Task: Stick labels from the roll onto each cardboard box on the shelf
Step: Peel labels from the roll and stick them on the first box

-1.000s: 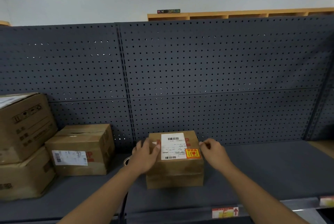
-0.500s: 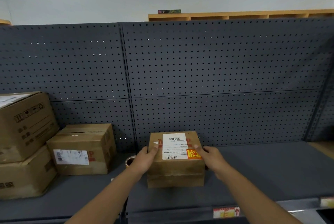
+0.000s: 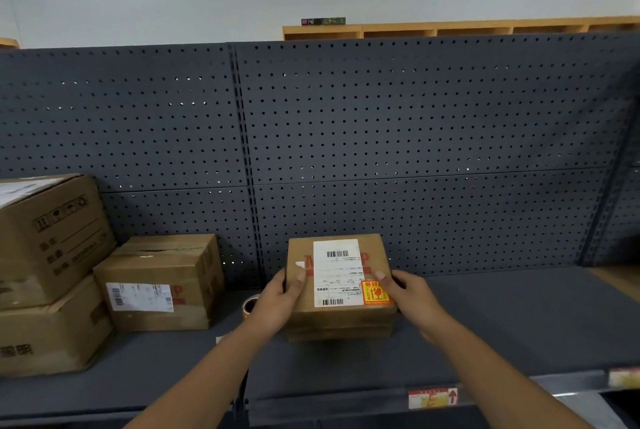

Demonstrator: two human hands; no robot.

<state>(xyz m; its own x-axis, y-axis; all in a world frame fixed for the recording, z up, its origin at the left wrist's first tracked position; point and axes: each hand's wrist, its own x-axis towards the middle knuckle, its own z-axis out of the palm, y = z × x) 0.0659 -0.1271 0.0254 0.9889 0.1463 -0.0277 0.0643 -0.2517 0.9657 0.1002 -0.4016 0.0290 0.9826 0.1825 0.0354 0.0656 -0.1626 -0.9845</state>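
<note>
Both hands clamp the small cardboard box [image 3: 341, 290] mid-shelf: left hand [image 3: 277, 304] curled round its left edge, right hand [image 3: 412, 297] on the right edge, thumb beside the red-yellow fragile sticker [image 3: 375, 292]. White barcode label [image 3: 337, 272] covers the top. Looks light and rigid; side-edge grip seems right, go gentle. Tape-like roll [image 3: 250, 305] sits just left of it on the shelf [image 3: 519, 324]. Three bigger boxes [image 3: 162, 281] stand further left.
</note>
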